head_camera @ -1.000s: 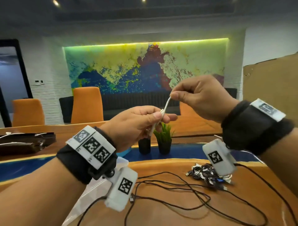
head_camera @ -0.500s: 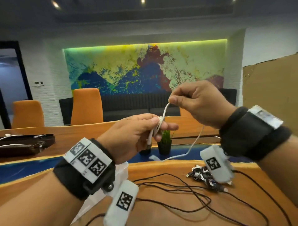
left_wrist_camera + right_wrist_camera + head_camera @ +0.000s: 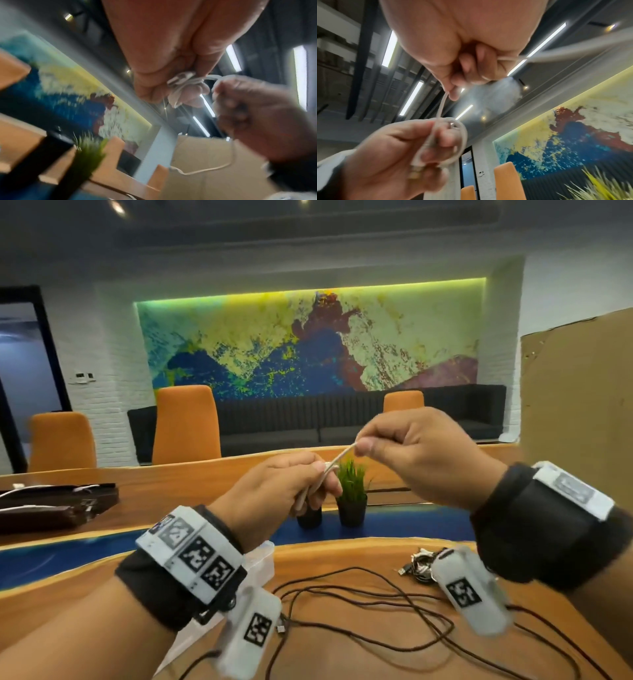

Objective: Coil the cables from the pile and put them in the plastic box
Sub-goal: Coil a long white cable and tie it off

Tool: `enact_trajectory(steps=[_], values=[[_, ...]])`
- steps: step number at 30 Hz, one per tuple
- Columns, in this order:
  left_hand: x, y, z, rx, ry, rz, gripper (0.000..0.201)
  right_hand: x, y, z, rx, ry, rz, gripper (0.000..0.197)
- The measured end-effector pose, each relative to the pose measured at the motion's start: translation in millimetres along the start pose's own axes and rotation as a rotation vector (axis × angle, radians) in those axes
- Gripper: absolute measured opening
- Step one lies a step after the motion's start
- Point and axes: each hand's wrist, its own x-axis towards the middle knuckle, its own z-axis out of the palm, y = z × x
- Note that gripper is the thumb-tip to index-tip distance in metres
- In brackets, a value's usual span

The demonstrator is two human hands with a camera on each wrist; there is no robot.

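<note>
In the head view, we saw the left hand (image 3: 274, 494) pinching a small coil of the white cable (image 3: 337, 458) above the counter (image 3: 376, 655), and the right hand (image 3: 414, 453) pinching its free length just beside. The plastic box (image 3: 263, 556) lay below the left hand, the cable pile (image 3: 419, 565) to its right.

In the left wrist view, loops sat under the thumb; slack hung below.

In the right wrist view, fingers (image 3: 452, 93) were clamped on the strand. We judged each turn should be laid snug, with light tension.
</note>
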Motion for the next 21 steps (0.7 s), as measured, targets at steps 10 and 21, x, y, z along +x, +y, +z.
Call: enact_trajectory(steps=[10, 21], values=[[15, -11, 7, -0.334, 0.004, -0.097, 0.038, -3, 20, 30, 0.407, -0.095, 0.135, 0.03], [43, -51, 28, -0.047, 0.349, 0.104, 0.035, 15, 56, 81, 0.053, 0.174, -0.107, 0.02]])
